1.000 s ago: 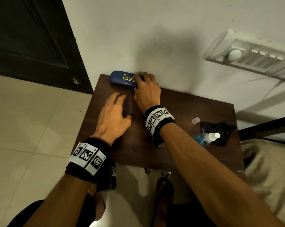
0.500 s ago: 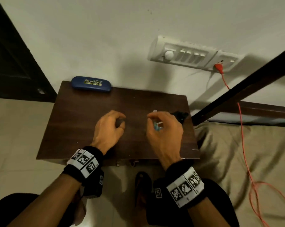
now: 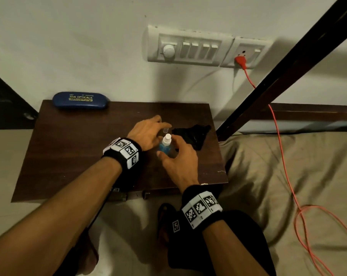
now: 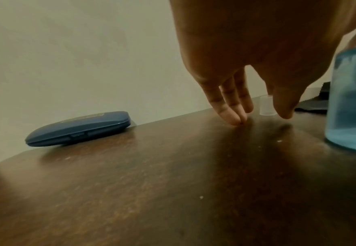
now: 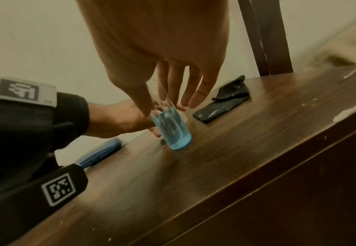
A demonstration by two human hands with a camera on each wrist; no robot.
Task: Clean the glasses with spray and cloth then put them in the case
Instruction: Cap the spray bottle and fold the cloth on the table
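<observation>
Since the earlier frame, both hands have left the closed dark-blue hard glasses case (image 3: 80,100) and now sit at frame centre around the small clear spray bottle of blue liquid (image 3: 165,146); the head view has also swung right.

Progress: the case lies shut at the upper left of the dark brown wooden worktop (image 3: 73,148), against the wall. No glasses are visible in any view, so they are judged to be already inside the case. The crumpled black cleaning cloth (image 3: 192,134) rests just right of the bottle. The bottle stands upright with its white nozzle bare; the small clear plastic cap (image 4: 266,106) sits behind it. What appears left is recapping the bottle and tidying up.

Pose:
- Left hand (image 3: 146,134): reaches in from the lower left, palm down, fingers (image 4: 233,113) extended and close together, tips at the worktop, thumb just beside the cap. Whether it touches the cap cannot be told.
- Right hand (image 3: 178,160): from the lower right, fingers (image 5: 196,86) straight and slightly spread over the bottle, thumb alongside the bottle; a firm grip is not evident.
</observation>
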